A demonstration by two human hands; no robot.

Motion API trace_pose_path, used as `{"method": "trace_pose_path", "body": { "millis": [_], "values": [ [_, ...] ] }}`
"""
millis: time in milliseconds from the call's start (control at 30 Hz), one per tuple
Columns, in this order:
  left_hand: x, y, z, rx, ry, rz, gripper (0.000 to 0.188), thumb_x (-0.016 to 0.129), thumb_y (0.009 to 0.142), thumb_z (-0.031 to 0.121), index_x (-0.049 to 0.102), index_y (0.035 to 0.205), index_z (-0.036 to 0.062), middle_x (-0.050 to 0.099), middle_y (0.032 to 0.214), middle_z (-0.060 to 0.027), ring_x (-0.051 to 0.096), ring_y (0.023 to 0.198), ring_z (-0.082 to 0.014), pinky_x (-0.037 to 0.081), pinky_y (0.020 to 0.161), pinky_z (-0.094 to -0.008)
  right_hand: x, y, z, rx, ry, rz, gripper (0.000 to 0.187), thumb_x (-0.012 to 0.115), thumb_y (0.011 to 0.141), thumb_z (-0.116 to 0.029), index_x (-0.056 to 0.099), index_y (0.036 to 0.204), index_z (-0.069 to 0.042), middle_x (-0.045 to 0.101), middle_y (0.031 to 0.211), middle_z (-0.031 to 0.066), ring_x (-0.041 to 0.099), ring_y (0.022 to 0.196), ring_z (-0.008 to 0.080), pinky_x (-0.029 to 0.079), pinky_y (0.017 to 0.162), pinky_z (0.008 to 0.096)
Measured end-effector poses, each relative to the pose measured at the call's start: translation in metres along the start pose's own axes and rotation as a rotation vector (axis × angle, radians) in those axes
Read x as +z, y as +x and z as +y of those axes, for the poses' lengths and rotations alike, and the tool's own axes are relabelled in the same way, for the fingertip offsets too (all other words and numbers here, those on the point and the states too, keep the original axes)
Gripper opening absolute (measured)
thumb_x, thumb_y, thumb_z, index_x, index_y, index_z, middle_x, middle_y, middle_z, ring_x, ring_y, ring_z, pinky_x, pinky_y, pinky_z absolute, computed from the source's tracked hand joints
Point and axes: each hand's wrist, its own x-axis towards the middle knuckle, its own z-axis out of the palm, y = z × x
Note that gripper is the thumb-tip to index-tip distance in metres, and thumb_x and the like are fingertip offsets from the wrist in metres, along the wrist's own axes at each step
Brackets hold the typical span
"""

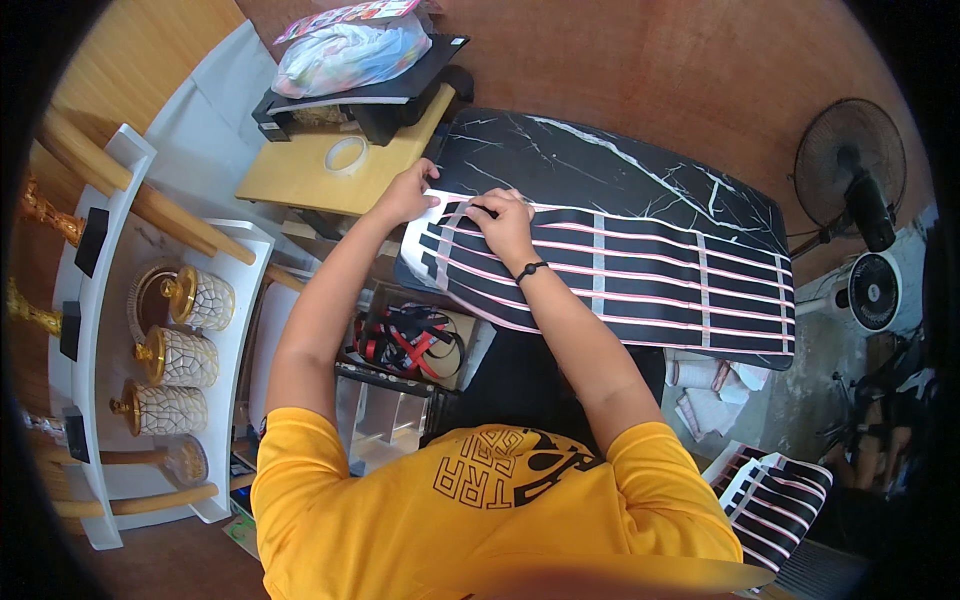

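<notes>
A long sheet of black strips with white and pink borders (650, 265) lies over the table, crossed by several pale tape-like bands (598, 265). At its left end the far corner is under my left hand (403, 195); thumb and fingers close on the white edge there. Just to the right, my right hand (508, 228) rests on the sheet with its fingers bent together, close to the leftmost band. What those fingertips hold, if anything, is hidden. A dark bracelet (531, 270) circles my right wrist.
The black marble-patterned table (560, 155) reaches to the wall. A wooden side table (290, 175) bears a tape roll (346, 155) and a printer-like machine with a plastic bag (352, 57). Shelves with jars (185, 355) stand left, fans (873, 290) right. Another striped stack (775, 505) sits lower right.
</notes>
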Motion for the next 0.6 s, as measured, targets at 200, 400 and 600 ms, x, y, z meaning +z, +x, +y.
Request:
{"method": "trace_pose_path", "body": {
  "millis": [200,400,600],
  "values": [
    [-0.006,0.005,0.004,0.127,0.001,0.187,0.041,0.075,0.079,0.011,0.057,0.116,0.0061,0.06,0.085,-0.0088,0.059,0.08,-0.0221,0.048,0.072,-0.0339,0.004,0.003,0.0,0.046,0.015,0.065,0.019,0.072,0.082,-0.028,0.073,0.089,-0.01,0.07,0.088,0.0051,0.061,0.091,0.0245,0.033,0.087,0.0435],
    [-0.012,-0.036,0.052,0.116,0.009,0.155,0.044,0.074,0.082,0.024,0.059,0.122,0.0128,0.064,0.11,-0.0143,0.059,0.108,-0.0286,0.035,0.1,-0.0473,0.004,0.004,-0.003,0.068,-0.041,0.059,0.022,0.069,0.085,-0.03,0.071,0.093,-0.009,0.069,0.085,0.0066,0.063,0.087,0.0243,0.034,0.086,0.0401],
    [0.0,-0.072,0.07,0.179,0.43,0.424,0.044,0.073,0.079,0.015,0.057,0.121,0.0142,0.062,0.113,-0.0095,0.053,0.113,-0.03,0.034,0.094,-0.0477,0.004,0.004,-0.002,0.054,-0.068,0.065,0.023,0.069,0.085,-0.031,0.07,0.094,-0.009,0.069,0.084,0.0074,0.062,0.089,0.0259,0.033,0.087,0.0419]
  ]
}}
